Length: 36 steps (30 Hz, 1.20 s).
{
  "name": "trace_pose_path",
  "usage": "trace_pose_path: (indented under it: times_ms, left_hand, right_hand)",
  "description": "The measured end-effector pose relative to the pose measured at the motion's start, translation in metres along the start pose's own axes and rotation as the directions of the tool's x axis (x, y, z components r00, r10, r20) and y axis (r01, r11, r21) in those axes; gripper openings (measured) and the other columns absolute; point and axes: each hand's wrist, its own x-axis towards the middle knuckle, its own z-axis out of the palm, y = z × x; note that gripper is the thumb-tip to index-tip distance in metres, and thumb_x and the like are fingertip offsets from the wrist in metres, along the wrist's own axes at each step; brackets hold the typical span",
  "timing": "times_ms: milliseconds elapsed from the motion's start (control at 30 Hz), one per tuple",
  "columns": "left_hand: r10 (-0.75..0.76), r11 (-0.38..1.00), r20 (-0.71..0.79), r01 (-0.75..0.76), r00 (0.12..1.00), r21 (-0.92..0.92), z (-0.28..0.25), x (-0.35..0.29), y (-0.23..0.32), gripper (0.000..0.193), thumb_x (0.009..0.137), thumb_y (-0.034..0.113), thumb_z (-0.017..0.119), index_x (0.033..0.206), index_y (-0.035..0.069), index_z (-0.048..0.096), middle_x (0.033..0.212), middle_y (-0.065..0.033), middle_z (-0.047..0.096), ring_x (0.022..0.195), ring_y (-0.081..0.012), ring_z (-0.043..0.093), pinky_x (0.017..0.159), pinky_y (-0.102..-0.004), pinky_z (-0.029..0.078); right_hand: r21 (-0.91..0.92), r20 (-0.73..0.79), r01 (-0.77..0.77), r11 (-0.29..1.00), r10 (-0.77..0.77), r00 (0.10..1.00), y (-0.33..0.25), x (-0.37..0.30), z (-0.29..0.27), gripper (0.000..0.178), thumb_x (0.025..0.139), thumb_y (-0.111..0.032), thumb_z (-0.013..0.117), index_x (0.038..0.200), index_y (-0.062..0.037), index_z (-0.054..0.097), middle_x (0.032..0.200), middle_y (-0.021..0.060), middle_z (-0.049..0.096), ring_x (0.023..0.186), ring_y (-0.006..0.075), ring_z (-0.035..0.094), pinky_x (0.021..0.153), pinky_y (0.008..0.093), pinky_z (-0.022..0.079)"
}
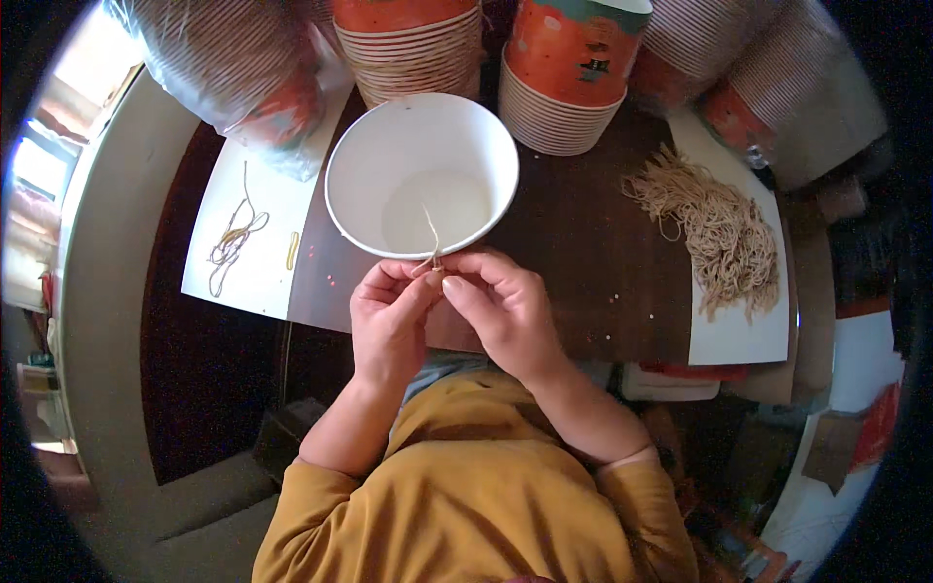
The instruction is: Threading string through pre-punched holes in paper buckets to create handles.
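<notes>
A large white paper bucket [352,180] stands with its mouth facing me on the dark table. At its near rim, my left hand [389,309] and my right hand [507,306] meet with fingertips pinched together. Between them is a thin beige string [433,233], its loose end sticking up over the bucket's mouth. A small part of the string shows between my thumbs; the fingers hide the rest. Whether it passes through the bucket's wall, I cannot tell.
At the right a heaped bundle of beige strings [724,238] lies partly on a white sheet [739,335]. A few loose strings [233,243] and a short yellow strip [293,251] lie on the left sheet [209,267]. Nested orange-printed buckets [569,73] line the back, some in plastic [219,68].
</notes>
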Motion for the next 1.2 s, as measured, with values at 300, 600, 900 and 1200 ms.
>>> trace_pose_path:
  times_ms: [300,600,900,1200]
  left_hand:
    - [0.225,0.935,0.044,-0.229,0.973,0.272,-0.008,-0.001,0.004,0.006,0.085,-0.003,0.065,0.088,-0.003,0.060,0.089,-0.0091,0.067,0.083,-0.0134,0.064,0.078,-0.0248,0.052]
    - [0.316,0.739,0.163,-0.351,0.935,0.575,-0.002,-0.007,0.013,0.014,0.084,-0.004,0.063,0.098,-0.005,0.064,0.092,-0.0080,0.067,0.085,-0.0131,0.063,0.078,-0.0247,0.050]
    - [0.499,0.362,0.273,-0.484,0.822,0.797,0.002,-0.007,0.011,0.016,0.075,-0.007,0.069,0.090,0.000,0.066,0.087,-0.0104,0.069,0.082,-0.0174,0.066,0.074,-0.0264,0.050]
    - [0.507,0.383,0.220,-0.447,0.833,0.808,-0.008,-0.009,0.010,0.005,0.081,-0.002,0.068,0.085,0.000,0.066,0.079,-0.0015,0.065,0.065,-0.0036,0.052,0.053,-0.0177,0.038]
  right_hand:
    - [0.624,0.175,-0.382,0.682,0.354,0.919,0.011,0.007,0.005,0.017,0.089,-0.014,0.058,0.095,-0.0014,0.067,0.091,0.0028,0.068,0.085,0.0093,0.060,0.084,0.0247,0.046]
    - [0.538,0.198,-0.369,0.758,0.311,0.929,0.012,0.013,0.001,0.015,0.090,-0.013,0.055,0.095,-0.0022,0.064,0.092,-0.0001,0.064,0.084,0.0074,0.057,0.081,0.0240,0.046]
    - [0.531,0.219,-0.399,0.747,0.334,0.917,0.017,0.014,0.001,0.012,0.089,-0.015,0.057,0.089,-0.0049,0.063,0.086,-0.0012,0.062,0.081,0.0069,0.055,0.078,0.0239,0.045]
    - [0.541,0.311,-0.495,0.680,0.385,0.869,0.006,0.021,0.007,0.021,0.089,-0.020,0.060,0.099,-0.0028,0.066,0.096,0.0016,0.066,0.089,0.0088,0.058,0.085,0.0244,0.044]
